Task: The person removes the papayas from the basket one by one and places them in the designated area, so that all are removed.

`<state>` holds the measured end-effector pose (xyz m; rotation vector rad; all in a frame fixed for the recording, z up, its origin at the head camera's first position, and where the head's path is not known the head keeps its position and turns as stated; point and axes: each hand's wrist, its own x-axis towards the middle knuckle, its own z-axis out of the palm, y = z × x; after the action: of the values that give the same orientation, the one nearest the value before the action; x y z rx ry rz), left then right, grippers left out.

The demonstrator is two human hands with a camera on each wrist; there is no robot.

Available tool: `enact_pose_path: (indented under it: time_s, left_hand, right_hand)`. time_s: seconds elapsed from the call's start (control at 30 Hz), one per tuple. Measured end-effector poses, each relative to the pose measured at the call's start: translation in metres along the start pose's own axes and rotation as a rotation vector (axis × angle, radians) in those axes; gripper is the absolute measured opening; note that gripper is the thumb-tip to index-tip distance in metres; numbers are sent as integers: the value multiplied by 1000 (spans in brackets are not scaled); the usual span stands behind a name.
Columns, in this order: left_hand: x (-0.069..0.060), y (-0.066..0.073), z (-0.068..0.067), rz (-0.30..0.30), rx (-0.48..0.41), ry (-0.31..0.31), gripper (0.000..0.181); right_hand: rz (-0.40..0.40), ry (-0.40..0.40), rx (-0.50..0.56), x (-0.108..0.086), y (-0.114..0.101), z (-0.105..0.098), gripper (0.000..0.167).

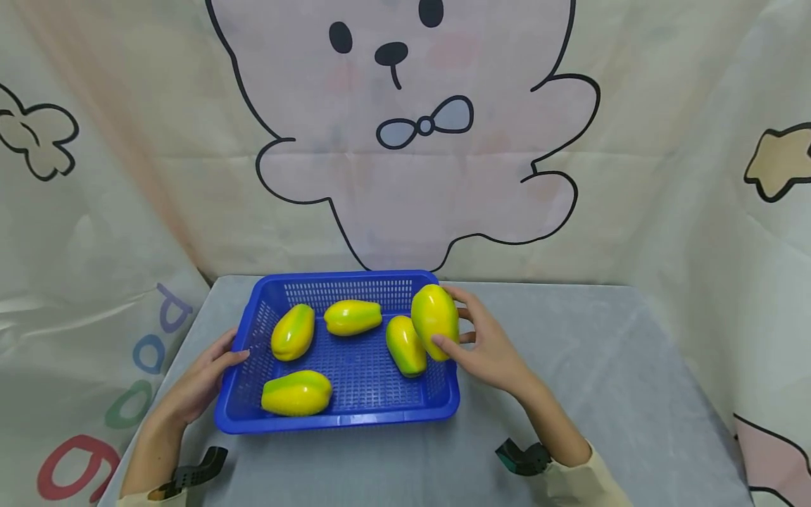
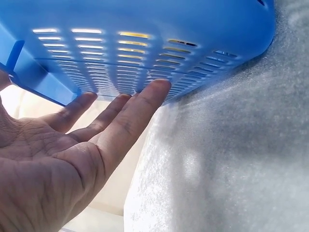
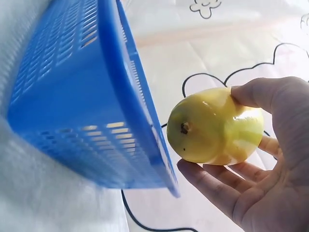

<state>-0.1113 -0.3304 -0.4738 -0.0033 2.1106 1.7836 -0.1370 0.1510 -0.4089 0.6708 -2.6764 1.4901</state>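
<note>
A yellow-green fruit (image 1: 434, 322) (image 3: 215, 126) is held between the thumb and fingers of my right hand (image 1: 491, 348) (image 3: 270, 159), at the right rim of a blue basket (image 1: 342, 420) (image 2: 145, 17) (image 3: 63, 96). In the head view it overlaps another fruit (image 1: 405, 346) at the basket's right side. More fruits lie inside: one at upper left (image 1: 293, 332), one at top middle (image 1: 353, 317), one at lower left (image 1: 296, 393). My left hand (image 1: 199, 380) (image 2: 72, 154) touches the basket's left side with nearly straight fingers, its thumb at the rim.
The basket stands on a grey cloth-covered table (image 1: 570, 338) (image 2: 241, 145), whose surface extends right of it and in front. A curtain with a bear drawing (image 1: 405, 190) hangs behind, with more printed curtain (image 1: 82, 282) at the left and right.
</note>
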Motion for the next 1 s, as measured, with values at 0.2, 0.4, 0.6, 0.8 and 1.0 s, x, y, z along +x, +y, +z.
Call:
enact_pose_path:
  time_s: [0.2, 0.4, 0.6, 0.8, 1.0]
  left_hand:
    - [0, 0, -1, 9, -6, -11, 73]
    - [1, 1, 0, 10, -8, -10, 74]
    - [1, 2, 3, -8, -5, 2, 76]
    - [1, 3, 2, -16, -14, 7, 75]
    - [1, 4, 0, -27, -38, 13, 74]
  right_hand:
    - [47, 48, 7, -7, 10, -8, 76]
    - [104, 110, 26, -13, 24, -15, 76]
    - [160, 169, 7, -17, 42, -21, 74]
    - [187, 174, -27, -22, 57, -19, 72]
    - [211, 170, -43, -26, 70, -15, 74]
